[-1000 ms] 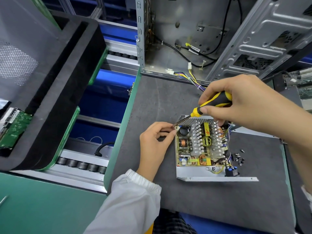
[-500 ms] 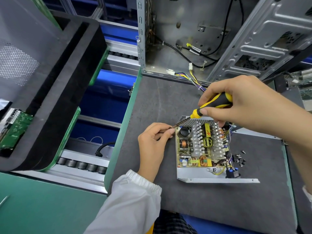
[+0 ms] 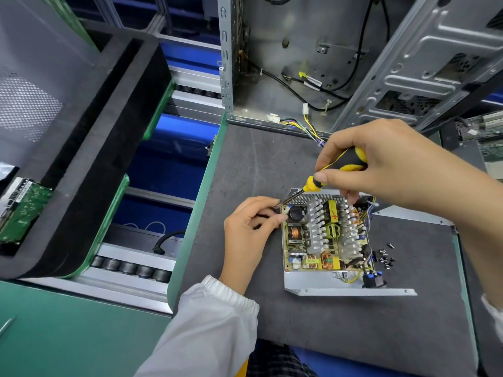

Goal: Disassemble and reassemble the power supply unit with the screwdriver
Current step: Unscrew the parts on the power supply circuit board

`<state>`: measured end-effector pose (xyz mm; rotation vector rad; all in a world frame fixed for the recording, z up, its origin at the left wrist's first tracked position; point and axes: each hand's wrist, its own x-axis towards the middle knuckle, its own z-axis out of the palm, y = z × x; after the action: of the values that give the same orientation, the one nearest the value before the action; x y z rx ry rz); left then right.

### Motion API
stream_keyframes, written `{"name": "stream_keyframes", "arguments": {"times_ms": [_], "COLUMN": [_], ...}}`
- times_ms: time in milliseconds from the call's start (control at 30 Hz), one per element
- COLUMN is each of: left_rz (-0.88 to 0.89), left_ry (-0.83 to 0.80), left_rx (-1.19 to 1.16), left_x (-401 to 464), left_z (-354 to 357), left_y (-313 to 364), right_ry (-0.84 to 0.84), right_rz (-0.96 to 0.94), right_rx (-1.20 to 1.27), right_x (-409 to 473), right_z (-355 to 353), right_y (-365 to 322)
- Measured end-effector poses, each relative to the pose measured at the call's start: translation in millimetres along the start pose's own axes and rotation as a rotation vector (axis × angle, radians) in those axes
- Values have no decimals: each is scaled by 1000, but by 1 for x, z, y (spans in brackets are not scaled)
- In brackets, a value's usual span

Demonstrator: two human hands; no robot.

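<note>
The opened power supply unit (image 3: 326, 281) lies on the grey mat, its circuit board with coils and heat sinks exposed in a metal tray. My right hand (image 3: 386, 170) grips the yellow-and-black screwdriver (image 3: 343, 164), whose shaft slants down-left to the board's far left corner. My left hand (image 3: 247, 227) sits at that corner, with its fingertips curled together right at the screwdriver tip; whatever they pinch is too small to see. Several loose black screws (image 3: 383, 257) lie just right of the unit.
An empty computer case (image 3: 299, 63) stands open at the back, cables trailing out. A black foam tray (image 3: 89, 148) with a green circuit board (image 3: 19, 210) is at left, beyond a roller conveyor (image 3: 130, 268). The grey mat (image 3: 353, 327) extends toward me.
My left hand's fingers have shifted slightly at the board's corner and the screwdriver tip stays there. The view has drifted a little; the unit has not moved.
</note>
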<state>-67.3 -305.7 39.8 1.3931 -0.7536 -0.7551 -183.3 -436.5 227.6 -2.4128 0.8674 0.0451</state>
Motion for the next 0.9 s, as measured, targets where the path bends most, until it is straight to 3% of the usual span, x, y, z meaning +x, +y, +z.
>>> {"name": "stream_keyframes", "arguments": {"times_ms": [300, 567, 900], "left_rz": [-24, 94, 120], "left_ry": [-8, -30, 17], "left_rx": [148, 258, 247], "left_x": [2, 2, 1], "left_z": [1, 2, 4], "left_y": [-2, 1, 0], "right_ry": [2, -9, 13], "right_rz": [12, -43, -50], "right_rx": [-88, -276, -248], "right_x": [-1, 8, 2], "right_z": [8, 18, 12], "right_y": [3, -8, -14]}}
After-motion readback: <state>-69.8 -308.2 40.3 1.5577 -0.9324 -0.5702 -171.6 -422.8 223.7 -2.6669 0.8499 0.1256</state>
